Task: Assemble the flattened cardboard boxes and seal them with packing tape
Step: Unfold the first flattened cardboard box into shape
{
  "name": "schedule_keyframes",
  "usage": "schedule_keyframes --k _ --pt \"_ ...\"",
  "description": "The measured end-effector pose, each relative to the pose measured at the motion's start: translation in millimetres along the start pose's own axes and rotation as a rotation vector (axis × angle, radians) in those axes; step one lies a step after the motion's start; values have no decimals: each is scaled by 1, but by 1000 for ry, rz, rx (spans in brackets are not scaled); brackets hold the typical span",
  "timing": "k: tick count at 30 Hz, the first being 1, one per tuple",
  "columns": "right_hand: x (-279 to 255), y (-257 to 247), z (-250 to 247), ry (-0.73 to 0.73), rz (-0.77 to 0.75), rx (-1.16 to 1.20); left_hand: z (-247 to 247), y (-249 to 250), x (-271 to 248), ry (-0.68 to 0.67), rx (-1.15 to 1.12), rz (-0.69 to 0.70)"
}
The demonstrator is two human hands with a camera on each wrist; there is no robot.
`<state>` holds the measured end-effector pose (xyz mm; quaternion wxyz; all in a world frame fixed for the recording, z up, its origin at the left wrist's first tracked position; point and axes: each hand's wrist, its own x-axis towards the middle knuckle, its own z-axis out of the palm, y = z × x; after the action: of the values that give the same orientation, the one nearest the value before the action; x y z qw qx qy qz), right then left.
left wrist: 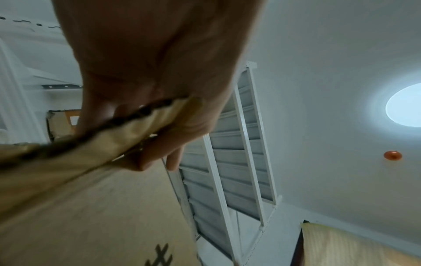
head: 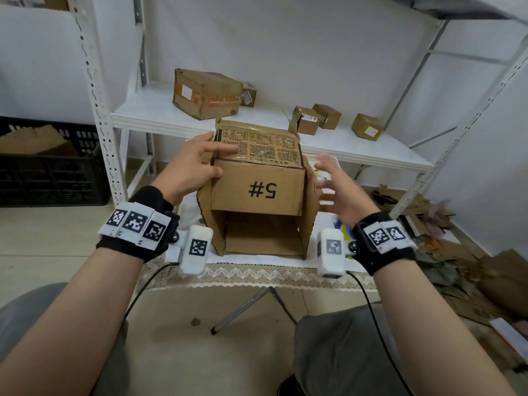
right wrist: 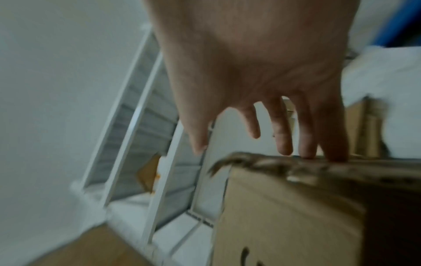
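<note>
A brown cardboard box point(head: 258, 190) marked "#5" lies on its side on the cloth-covered table point(head: 257, 274), its open end towards me and its flaps spread. My left hand point(head: 217, 160) grips the box's upper left edge, fingers across the printed top and thumb on the front flap. The left wrist view shows the cardboard edge point(left wrist: 127, 129) pinched between thumb and fingers. My right hand point(head: 325, 178) is blurred, with fingers spread, beside the box's right flap. In the right wrist view its fingertips point(right wrist: 284, 149) hover at the box's top edge point(right wrist: 284, 207), holding nothing.
Behind the table a white metal shelf point(head: 357, 150) carries a large taped box point(head: 205, 92) and several small boxes point(head: 305, 120). A black crate point(head: 48, 161) holding cardboard stands at the left. Cardboard scraps point(head: 471, 270) litter the floor at the right.
</note>
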<state>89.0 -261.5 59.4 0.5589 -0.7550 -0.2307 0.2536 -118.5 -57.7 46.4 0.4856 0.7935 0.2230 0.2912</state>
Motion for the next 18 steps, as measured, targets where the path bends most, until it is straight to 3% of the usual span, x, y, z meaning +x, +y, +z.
schedule_keyframes --k 3,6,13,18 --pt "7 33 -15 10 215 233 -2 4 0 -17 30 -24" --pt "13 69 -12 -19 381 137 -2 8 -2 -38 13 -40" --pt "14 67 -1 -105 434 215 -8 8 1 -22 -79 -117" --pt "20 69 10 -225 471 477 -14 0 0 39 -82 -77"
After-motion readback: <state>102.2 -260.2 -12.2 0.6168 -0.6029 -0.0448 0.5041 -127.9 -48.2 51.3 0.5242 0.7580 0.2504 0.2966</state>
